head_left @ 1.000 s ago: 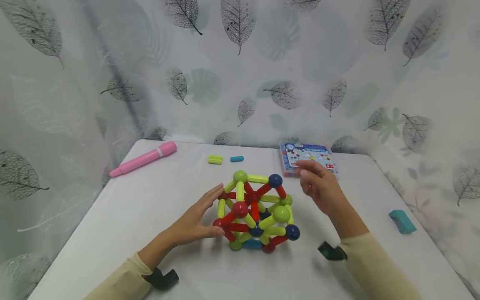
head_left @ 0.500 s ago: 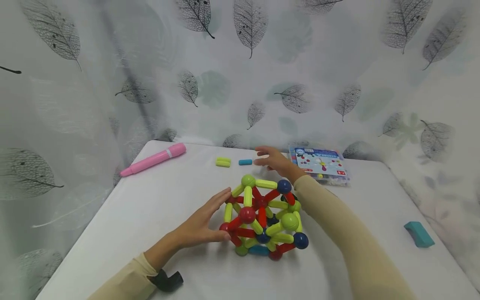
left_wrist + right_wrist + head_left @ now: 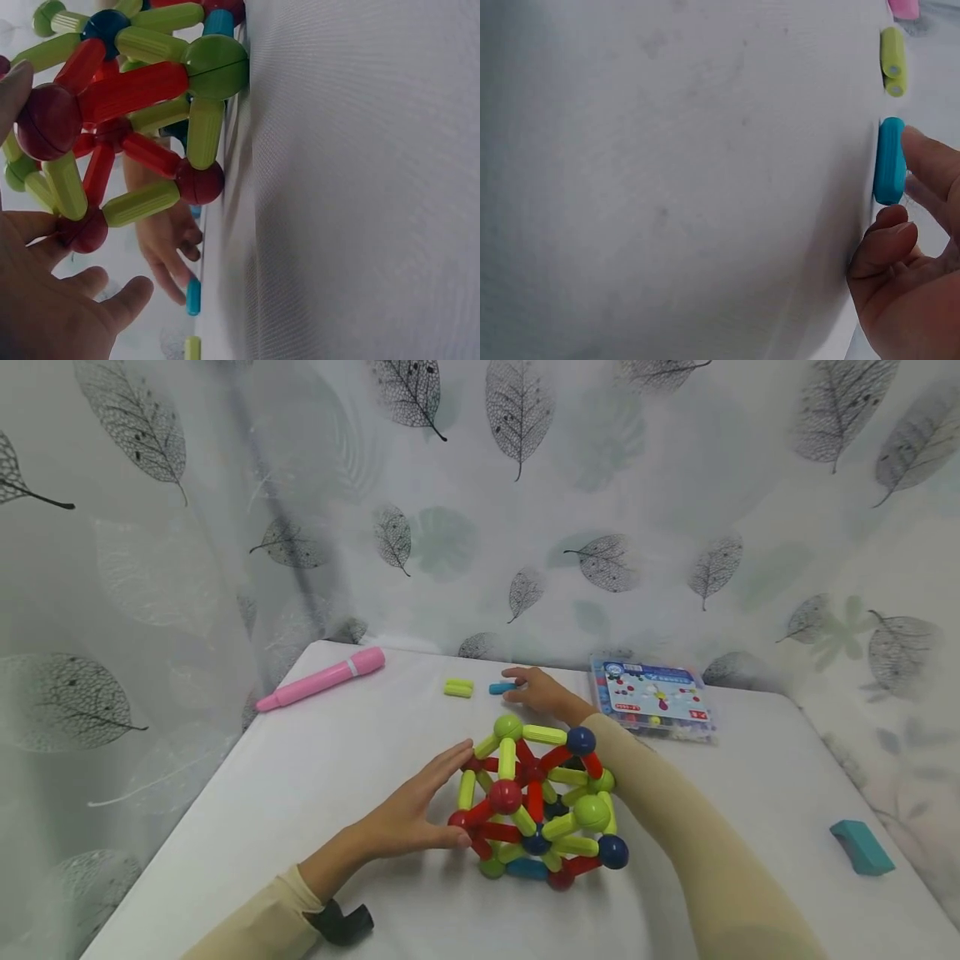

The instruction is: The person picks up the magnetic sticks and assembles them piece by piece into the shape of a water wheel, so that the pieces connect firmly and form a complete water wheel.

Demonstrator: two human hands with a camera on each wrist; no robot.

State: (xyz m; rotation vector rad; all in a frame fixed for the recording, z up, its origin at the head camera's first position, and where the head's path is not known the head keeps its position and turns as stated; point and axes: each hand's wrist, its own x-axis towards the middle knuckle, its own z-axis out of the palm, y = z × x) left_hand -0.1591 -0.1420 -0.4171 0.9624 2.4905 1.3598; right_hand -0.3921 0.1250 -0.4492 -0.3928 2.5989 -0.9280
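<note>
A ball-and-stick structure (image 3: 536, 802) of red, green and blue pieces stands on the white table (image 3: 300, 793). My left hand (image 3: 431, 802) rests flat against its left side, fingers straight, thumb by a red ball (image 3: 49, 120). My right hand (image 3: 528, 687) reaches past the structure to the table's back. Its fingers touch a short blue stick (image 3: 889, 160) lying flat, one fingertip (image 3: 928, 154) on its far side and the thumb (image 3: 885, 236) just short of it. The left wrist view also shows that hand (image 3: 169, 240) at the blue stick (image 3: 193, 296).
Two green sticks (image 3: 458, 688) lie just left of the blue one. A pink pen (image 3: 322, 678) sits at the back left. A clear box of pieces (image 3: 652, 695) is at the back right, and a teal block (image 3: 861, 847) lies near the right edge.
My right hand has swung from beside the box leftward across the back of the structure and down onto the blue stick. The left hand has stayed on the structure.
</note>
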